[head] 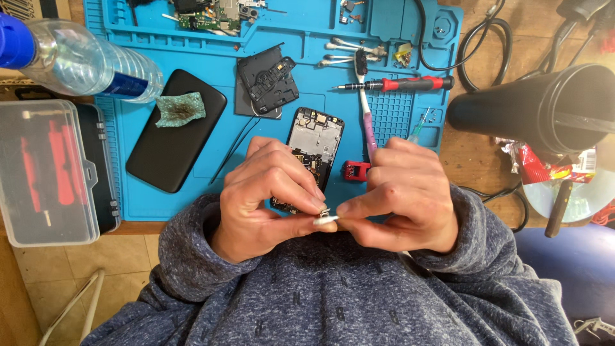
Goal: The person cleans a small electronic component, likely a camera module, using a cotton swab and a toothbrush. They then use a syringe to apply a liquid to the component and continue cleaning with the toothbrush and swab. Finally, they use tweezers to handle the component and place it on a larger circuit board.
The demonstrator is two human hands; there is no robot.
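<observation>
I see my left hand [269, 195] and right hand [403, 198] drawn together just above my chest, fingertips nearly meeting over a small white part [325, 220] — thin, flat and pale, with a tiny metal piece at its upper edge. The thumb and forefinger of each hand are pinched shut on it, the left from one end and the right from the other; the other fingers curl loosely inward. The part is held in the air in front of my grey knitted sweater [333, 295], whose cloth is speckled and nubbly.

Behind the hands, partly hidden by my left knuckles, lies an opened phone frame [312, 138] with its circuit board bare, resting on a blue silicone work mat [192, 192] with moulded trays and a ribbed grid patch. Left of it is a smooth black back cover [168, 144] with a crumpled greenish cloth [180, 109] on top. Above the frame sits a black inner plate [268, 83]. A red-handled screwdriver [397, 83] lies across a toothbrush with a pink handle [366, 109], and a small red block [356, 170] shows just beside my right hand.

At the far left are a clear plastic bottle [83, 61] and a translucent lidded case [45, 173] with red tools inside — at the right, a large black cylinder [538, 106] on its side.
</observation>
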